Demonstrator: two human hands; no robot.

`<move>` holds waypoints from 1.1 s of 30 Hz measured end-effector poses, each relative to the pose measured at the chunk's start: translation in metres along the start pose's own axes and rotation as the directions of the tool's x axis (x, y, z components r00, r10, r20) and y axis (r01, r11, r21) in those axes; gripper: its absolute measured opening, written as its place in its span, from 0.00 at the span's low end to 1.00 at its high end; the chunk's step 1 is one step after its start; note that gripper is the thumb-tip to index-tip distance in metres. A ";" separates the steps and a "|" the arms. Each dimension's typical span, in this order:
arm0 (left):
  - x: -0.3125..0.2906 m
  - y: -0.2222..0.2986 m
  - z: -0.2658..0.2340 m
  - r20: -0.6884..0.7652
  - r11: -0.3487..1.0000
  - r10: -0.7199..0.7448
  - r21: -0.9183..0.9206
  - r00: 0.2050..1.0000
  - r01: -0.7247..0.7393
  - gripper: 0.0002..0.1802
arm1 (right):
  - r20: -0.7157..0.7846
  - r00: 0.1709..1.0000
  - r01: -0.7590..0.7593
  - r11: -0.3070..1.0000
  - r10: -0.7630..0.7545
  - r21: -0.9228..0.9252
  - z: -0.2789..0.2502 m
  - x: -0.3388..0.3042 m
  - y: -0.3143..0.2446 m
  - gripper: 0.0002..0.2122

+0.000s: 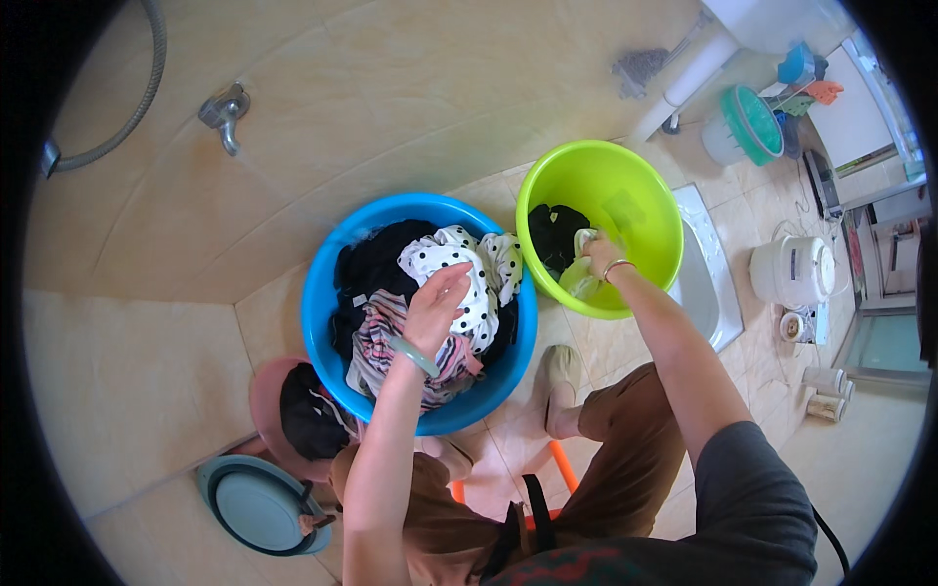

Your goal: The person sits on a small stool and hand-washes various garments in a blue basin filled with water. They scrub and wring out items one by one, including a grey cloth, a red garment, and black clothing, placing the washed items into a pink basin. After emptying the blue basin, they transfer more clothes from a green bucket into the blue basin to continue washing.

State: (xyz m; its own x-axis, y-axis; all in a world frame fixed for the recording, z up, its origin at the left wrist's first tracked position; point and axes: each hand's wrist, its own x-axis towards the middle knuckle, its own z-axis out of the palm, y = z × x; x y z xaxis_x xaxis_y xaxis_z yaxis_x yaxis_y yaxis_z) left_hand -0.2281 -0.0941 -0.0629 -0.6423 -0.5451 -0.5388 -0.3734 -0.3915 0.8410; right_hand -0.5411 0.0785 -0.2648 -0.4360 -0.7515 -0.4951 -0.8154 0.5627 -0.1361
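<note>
A blue basin [315, 337] in front of me is heaped with laundry: a white cloth with black dots [479, 311], striped pink and grey clothing [376, 342] and dark garments [386, 256]. Over the dotted cloth lies my left hand [437, 308], its fingers stretched out, with a pale green bangle at the wrist. To the right stands a lime-green basin [640, 210] holding a black garment [555, 234]. Inside it my right hand [601, 258] is closed on a pale, whitish cloth [583, 283]; its fingertips are partly hidden.
A wall tap [227, 115] sticks out at the upper left. A pink basin [269, 415] with dark clothing and a grey-green basin [259, 508] stand at the lower left. Right of the lime basin are a white squat-toilet pan [708, 269] and a white bucket [782, 272].
</note>
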 end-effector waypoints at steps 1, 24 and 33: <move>-0.001 -0.001 -0.001 0.014 1.000 -0.007 0.000 1.000 0.007 0.19 | -0.035 0.999 -0.014 0.999 0.016 0.052 -0.006 -0.003 -0.005 0.12; -0.006 -0.002 0.044 -0.007 0.851 0.513 -0.125 0.858 -0.510 0.51 | -0.751 0.606 0.793 -0.128 0.262 0.596 -0.300 -0.233 -0.127 0.18; -0.047 0.013 -0.024 0.191 0.503 0.581 -0.849 0.791 -0.164 0.25 | -0.701 0.712 0.693 0.195 -0.035 0.694 -0.282 -0.203 -0.163 0.12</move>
State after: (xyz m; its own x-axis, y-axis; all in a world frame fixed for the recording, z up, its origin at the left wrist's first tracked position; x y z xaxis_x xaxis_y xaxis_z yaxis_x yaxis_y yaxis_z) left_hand -0.1870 -0.0913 -0.0281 -0.8529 -0.5171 0.0716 0.4859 -0.7363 0.4708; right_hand -0.4266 0.0421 0.1000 -0.5494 -0.7961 0.2536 -0.1969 -0.1716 -0.9653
